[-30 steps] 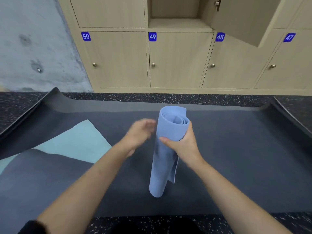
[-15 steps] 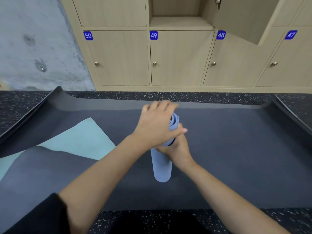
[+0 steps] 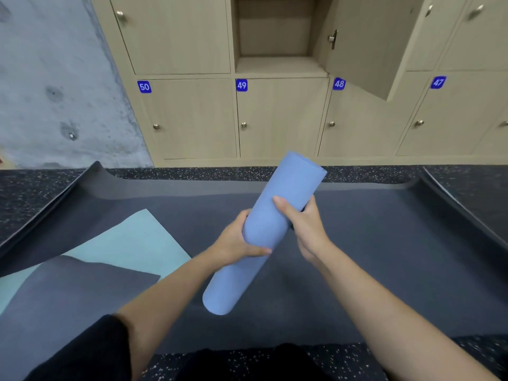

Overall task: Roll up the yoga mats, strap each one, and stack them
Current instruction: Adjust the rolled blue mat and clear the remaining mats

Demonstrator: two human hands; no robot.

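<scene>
We see a blue rolled mat [image 3: 266, 226] of smooth, matt foam, with a dark grey mat [image 3: 357, 243] and a teal mat [image 3: 132, 243] just as matt. The lockers [image 3: 192, 119] show pale wood grain in a satin finish, their knobs [image 3: 243, 124] shiny metal. The floor [image 3: 192, 171] looks like black speckled rubber, the wall [image 3: 55, 78] like rough, pitted concrete.

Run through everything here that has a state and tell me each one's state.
blue mat: rolled up, tilted, no strap visible around it.
left hand: grips the roll's lower half.
right hand: grips the roll higher up.
dark mat: unrolled, far corners curled up.
teal mat: unrolled, partly covered.
grey mat: unrolled, lying over the teal mat.
upper locker: door open.
lower lockers: doors closed.
</scene>
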